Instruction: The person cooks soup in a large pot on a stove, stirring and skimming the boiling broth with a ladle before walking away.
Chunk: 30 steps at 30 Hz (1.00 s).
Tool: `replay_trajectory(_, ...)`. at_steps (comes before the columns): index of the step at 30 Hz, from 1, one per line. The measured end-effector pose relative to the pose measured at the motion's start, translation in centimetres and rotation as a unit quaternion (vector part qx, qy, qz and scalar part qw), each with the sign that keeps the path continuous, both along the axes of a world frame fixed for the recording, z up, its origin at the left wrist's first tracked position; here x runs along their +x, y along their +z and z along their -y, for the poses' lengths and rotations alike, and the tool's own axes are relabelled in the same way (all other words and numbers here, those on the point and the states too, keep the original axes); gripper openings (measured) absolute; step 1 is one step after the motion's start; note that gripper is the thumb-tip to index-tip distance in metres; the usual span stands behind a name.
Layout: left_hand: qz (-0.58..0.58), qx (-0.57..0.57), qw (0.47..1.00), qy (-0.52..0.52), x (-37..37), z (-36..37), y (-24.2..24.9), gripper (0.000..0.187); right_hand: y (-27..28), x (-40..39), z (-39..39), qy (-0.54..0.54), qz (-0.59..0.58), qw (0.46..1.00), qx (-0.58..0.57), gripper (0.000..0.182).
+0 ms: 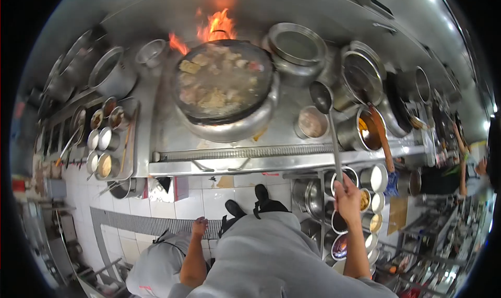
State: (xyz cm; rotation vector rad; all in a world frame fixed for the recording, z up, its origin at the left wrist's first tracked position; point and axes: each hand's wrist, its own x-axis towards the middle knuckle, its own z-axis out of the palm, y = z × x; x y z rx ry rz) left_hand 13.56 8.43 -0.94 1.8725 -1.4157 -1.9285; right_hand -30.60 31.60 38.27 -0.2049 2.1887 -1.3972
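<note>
My right hand point(348, 198) is closed around the long handle of a metal ladle point(335, 136). The ladle's dark bowl points away from me, above a small metal pot point(312, 122) with pale contents. My left hand point(199, 227) hangs low at my side, fingers loosely curled, with nothing visible in it. Ahead on the stove sits a large dark wok point(224, 110) holding steaming pale chunks of food point(216, 71). Flames point(219, 26) rise behind its far rim.
A tray point(136, 152) of small seasoning cups stands left. Right of the wok are a lidded pot point(297, 52), another pot point(360, 79) and a wooden handle point(383, 139). Several containers point(373, 178) fill a rack beside my right arm. Another person in grey point(156, 266) is close on my left.
</note>
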Motion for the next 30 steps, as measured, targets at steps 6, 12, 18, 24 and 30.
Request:
replay_trajectory(6, 0.073, 0.008, 0.996, -0.05, 0.0, -1.8, 0.0, 0.036, 4.9, -1.4, 3.3, 0.121, -0.057, 0.987, 0.09, 0.041)
replay_trajectory(12, 0.053, -0.008, 0.998, -0.029, -1.6, -2.5, 2.1, 0.036, 7.2, -2.7, 9.6, 0.354, -0.474, 0.726, 0.351, 0.042)
replay_trajectory(18, 0.024, 0.0, 0.999, 0.031, -0.3, -3.7, 2.1, 0.035, 4.5, -5.5, 13.1, 0.395, -0.536, 0.614, 0.423, 0.048)
replay_trajectory(24, 0.072, -0.003, 0.997, -0.013, 3.3, -6.5, -2.0, 0.029, 1.7, -9.0, 15.0, 0.365, -0.557, 0.605, 0.437, 0.051)
replay_trajectory(30, 0.103, 0.043, 0.993, -0.04, 1.4, -5.8, 0.8, 0.033, -0.5, -13.8, 16.2, 0.366, -0.573, 0.624, 0.386, 0.055)
